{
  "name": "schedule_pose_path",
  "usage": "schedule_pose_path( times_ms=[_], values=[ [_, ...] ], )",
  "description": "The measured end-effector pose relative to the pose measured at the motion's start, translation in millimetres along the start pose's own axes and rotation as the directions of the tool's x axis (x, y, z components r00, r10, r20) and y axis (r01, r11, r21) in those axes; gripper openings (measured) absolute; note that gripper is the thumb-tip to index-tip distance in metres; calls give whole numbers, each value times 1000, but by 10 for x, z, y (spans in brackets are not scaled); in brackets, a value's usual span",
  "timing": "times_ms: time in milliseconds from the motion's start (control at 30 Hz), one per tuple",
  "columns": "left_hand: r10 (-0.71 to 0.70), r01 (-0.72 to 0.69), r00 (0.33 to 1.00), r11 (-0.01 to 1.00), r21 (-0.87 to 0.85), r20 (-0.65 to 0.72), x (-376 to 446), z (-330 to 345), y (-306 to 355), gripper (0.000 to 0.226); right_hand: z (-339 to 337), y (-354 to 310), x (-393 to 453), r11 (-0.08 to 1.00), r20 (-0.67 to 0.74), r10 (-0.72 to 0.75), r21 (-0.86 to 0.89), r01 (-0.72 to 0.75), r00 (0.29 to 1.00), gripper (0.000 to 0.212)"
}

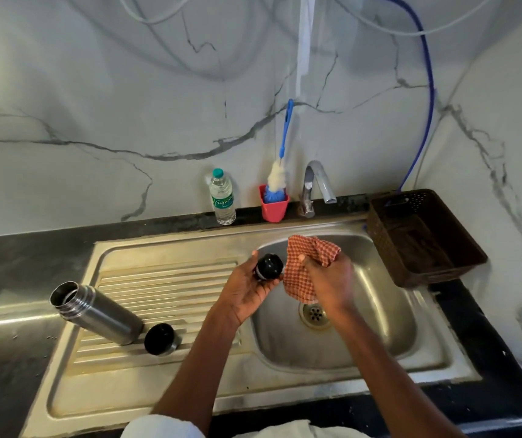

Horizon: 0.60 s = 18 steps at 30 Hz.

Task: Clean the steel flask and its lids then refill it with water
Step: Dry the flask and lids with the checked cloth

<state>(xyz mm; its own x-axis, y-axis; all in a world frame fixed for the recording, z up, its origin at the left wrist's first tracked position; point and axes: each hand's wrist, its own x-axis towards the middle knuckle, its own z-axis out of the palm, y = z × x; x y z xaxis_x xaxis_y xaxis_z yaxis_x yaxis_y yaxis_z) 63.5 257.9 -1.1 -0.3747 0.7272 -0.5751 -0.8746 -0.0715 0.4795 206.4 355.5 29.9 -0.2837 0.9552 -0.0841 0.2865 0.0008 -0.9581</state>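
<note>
The steel flask (96, 312) lies on its side on the ribbed drainboard (164, 279), its open mouth pointing up-left. A black cup lid (160, 339) lies beside its base. Over the left rim of the sink basin (389, 327), my left hand (247, 289) holds a small black stopper lid (269, 267). Just to its right, my right hand (329, 279) grips an orange checked cloth (307, 263), which touches the stopper.
A chrome tap (315, 184) stands behind the basin, no water running. A clear water bottle (221, 197) and a red cup (273, 205) with a blue-handled bottle brush (280, 172) stand at the wall. A brown plastic basket (424, 238) sits at the right.
</note>
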Motion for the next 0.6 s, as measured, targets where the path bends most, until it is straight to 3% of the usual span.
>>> schedule_pose_path(
  times_ms=[133,200,267,367,500,600],
  values=[
    [51,-58,996,994,88,79,-40,-48,-4,57,33,77,-34,986,-84,-49,-160,35,995,24],
    [100,-119,990,973,195,104,-51,-55,-17,52,18,65,-79,959,-96,-153,-256,124,984,27],
    [157,-185,981,932,310,114,-55,-34,-37,52,-9,30,-128,907,-17,-328,-286,309,945,38],
    [220,-265,963,867,422,153,-49,-3,-50,53,-29,-13,-117,757,174,-534,-339,559,828,59],
    [277,-338,941,819,463,196,-66,-49,22,57,-38,-36,-107,655,310,-555,-410,635,772,63],
    [281,-378,925,758,532,257,-94,-87,81,53,-28,-210,-88,779,315,-361,-417,469,878,47]
  ],
)
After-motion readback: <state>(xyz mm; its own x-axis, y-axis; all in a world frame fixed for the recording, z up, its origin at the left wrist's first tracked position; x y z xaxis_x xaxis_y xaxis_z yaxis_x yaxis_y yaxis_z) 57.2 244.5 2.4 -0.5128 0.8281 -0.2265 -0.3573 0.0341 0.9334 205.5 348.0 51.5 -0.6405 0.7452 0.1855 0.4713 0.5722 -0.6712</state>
